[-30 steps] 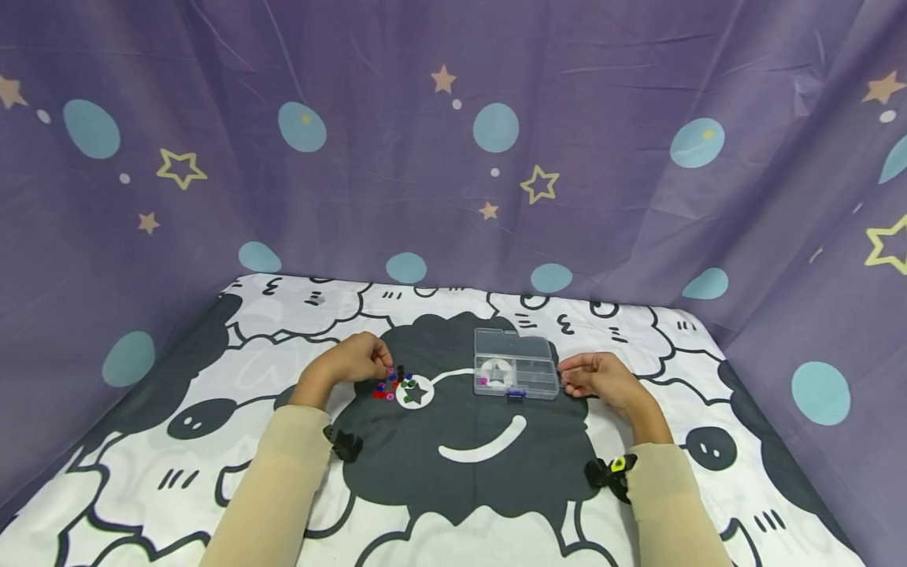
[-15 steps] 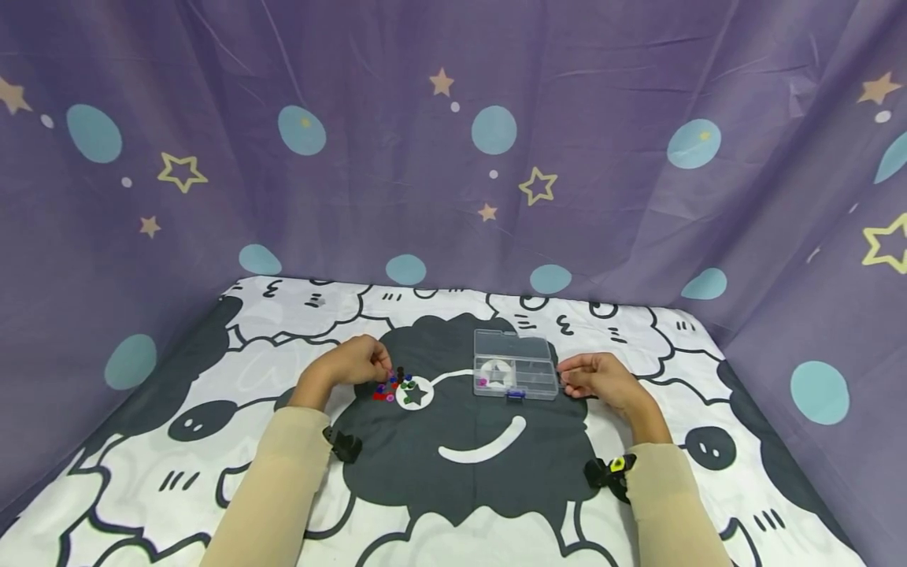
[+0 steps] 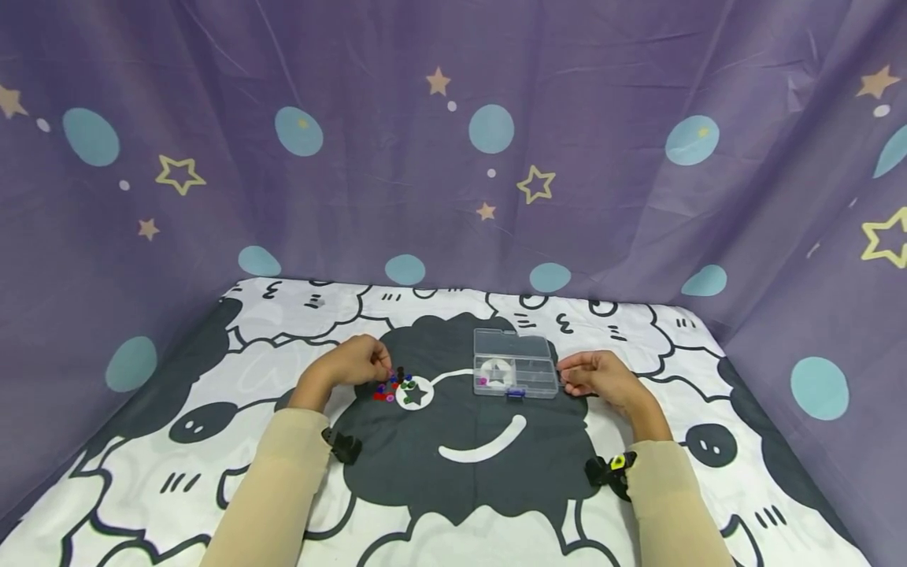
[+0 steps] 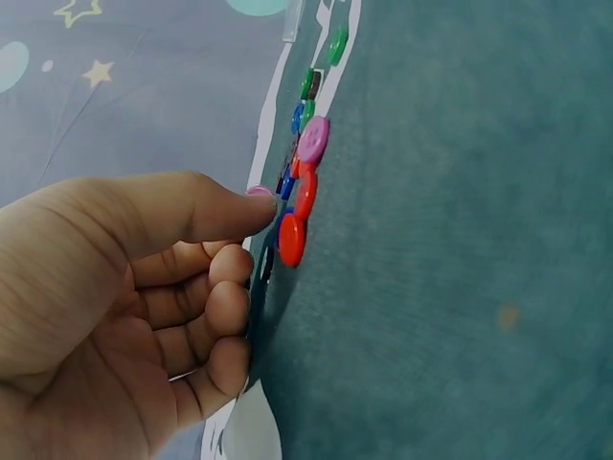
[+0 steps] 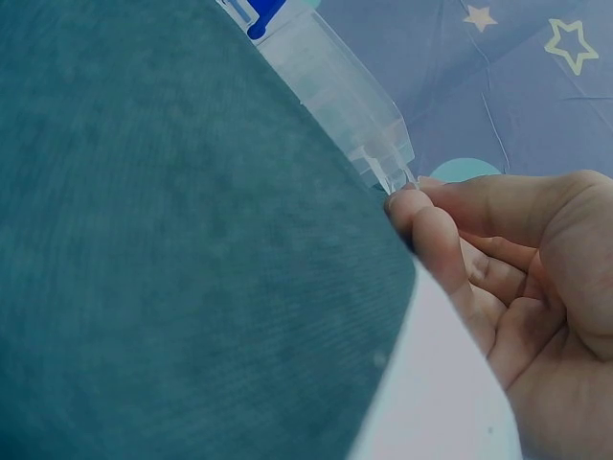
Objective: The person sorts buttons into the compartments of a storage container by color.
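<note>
On the left, my left hand (image 3: 354,362) bends over a small pile of coloured buttons, red, blue, green, black and purple. In the left wrist view a pink button (image 4: 259,192) shows at the thumb tip, pinched there, with the index finger mostly hidden. Close by lie a red button (image 4: 292,240) and a purple button (image 4: 313,141). My right hand (image 3: 598,374) pinches the right end of a clear plastic compartment box (image 3: 536,376) between thumb and index finger. Its lid (image 3: 512,343) stands open at the back, and one pink button (image 3: 483,381) sits in the left compartment.
A sheep-print cloth (image 3: 453,492) covers the table, with a dark sheep shape under the box and buttons. A blue latch (image 3: 516,394) is on the box's front. Behind hangs a purple curtain (image 3: 397,181) with stars and ovals.
Both hands, the box and the pile keep nearly the same places. Only a slight shift of the head view shows.
</note>
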Available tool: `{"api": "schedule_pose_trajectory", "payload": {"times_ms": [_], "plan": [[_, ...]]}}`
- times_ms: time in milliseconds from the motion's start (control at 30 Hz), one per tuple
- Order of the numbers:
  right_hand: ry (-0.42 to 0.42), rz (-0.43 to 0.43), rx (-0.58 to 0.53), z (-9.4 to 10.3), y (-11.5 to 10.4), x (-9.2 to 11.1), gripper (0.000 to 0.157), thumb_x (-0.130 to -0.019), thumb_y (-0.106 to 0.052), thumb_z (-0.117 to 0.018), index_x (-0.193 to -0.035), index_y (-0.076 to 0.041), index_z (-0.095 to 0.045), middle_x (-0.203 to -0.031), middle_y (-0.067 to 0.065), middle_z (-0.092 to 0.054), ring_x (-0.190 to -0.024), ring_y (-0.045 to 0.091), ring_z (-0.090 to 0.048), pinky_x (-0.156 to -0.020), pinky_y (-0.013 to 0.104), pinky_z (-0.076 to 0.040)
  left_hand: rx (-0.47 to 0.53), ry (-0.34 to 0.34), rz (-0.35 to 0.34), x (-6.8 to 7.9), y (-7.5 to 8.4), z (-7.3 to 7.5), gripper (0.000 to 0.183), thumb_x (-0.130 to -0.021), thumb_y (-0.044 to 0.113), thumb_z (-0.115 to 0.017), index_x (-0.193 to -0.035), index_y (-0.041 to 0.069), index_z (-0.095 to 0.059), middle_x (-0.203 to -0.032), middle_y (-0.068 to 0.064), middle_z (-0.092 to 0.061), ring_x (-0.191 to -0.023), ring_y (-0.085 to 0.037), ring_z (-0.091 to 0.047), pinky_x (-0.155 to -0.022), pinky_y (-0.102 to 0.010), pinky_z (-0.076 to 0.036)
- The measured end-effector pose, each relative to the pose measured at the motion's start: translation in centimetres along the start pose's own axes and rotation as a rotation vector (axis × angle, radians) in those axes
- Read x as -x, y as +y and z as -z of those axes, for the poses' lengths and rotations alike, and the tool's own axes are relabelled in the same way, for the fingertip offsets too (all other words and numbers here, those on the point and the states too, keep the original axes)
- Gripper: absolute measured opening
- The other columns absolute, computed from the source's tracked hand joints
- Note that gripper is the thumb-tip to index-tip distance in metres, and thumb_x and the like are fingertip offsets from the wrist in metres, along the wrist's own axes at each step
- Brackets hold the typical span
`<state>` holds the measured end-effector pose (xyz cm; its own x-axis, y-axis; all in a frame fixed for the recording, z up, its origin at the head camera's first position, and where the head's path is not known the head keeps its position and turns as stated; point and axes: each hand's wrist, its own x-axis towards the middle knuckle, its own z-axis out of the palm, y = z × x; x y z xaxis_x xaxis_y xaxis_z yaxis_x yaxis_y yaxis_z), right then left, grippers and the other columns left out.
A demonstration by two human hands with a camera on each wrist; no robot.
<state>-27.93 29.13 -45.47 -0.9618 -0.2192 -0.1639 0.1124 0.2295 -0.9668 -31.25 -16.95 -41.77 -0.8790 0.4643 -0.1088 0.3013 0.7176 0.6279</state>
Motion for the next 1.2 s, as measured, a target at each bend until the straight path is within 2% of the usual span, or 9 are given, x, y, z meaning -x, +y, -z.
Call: {"api": "schedule_pose_trajectory", "payload": {"times_ms": [200, 567, 867, 1200], "plan": [[0.013, -0.016, 0.002, 0.0, -0.1, -0.1, 0.027, -0.096, 0.005, -0.063, -0.121, 0.015, -0.062, -0.088, 0.008, -0.072, -0.071, 0.011, -0.067, -0.067, 0.026, -0.058, -0.009, 0.011, -0.029, 0.0, 0.3, 0.1, 0.008, -0.087, 0.010, -0.075, -0.081, 0.008, -0.069, -0.070, 0.002, -0.060, -0.064, -0.012, -0.052, -0.062, -0.030, -0.045], [0.015, -0.018, 0.008, 0.0, 0.0, 0.1, 0.026, -0.096, 0.005, -0.063, -0.121, 0.014, -0.062, -0.088, 0.007, -0.073, -0.071, 0.011, -0.067, -0.067, 0.027, -0.059, -0.052, -0.008, -0.061, -1.0, 1.8, -0.3, 0.006, -0.089, 0.011, -0.075, -0.085, 0.008, -0.071, -0.074, 0.001, -0.062, -0.067, -0.012, -0.055, -0.066, -0.031, -0.048], [0.013, -0.013, 0.015, 0.1, 0.0, -0.1, 0.026, -0.096, 0.004, -0.063, -0.121, 0.014, -0.062, -0.088, 0.007, -0.072, -0.071, 0.011, -0.067, -0.067, 0.027, -0.059, -0.038, -0.016, -0.079, -1.9, 2.9, -1.1, 0.008, -0.090, 0.012, -0.075, -0.083, 0.010, -0.071, -0.073, 0.002, -0.062, -0.066, -0.012, -0.053, -0.065, -0.031, -0.047], [0.016, -0.009, 0.007, -0.1, 0.0, -0.1, 0.026, -0.096, 0.005, -0.063, -0.120, 0.015, -0.062, -0.087, 0.007, -0.072, -0.070, 0.011, -0.067, -0.066, 0.026, -0.058, -0.038, -0.021, -0.130, -3.0, 4.6, -2.1, 0.007, -0.090, 0.010, -0.074, -0.083, 0.009, -0.071, -0.073, 0.002, -0.062, -0.066, -0.012, -0.054, -0.066, -0.031, -0.048]]}}
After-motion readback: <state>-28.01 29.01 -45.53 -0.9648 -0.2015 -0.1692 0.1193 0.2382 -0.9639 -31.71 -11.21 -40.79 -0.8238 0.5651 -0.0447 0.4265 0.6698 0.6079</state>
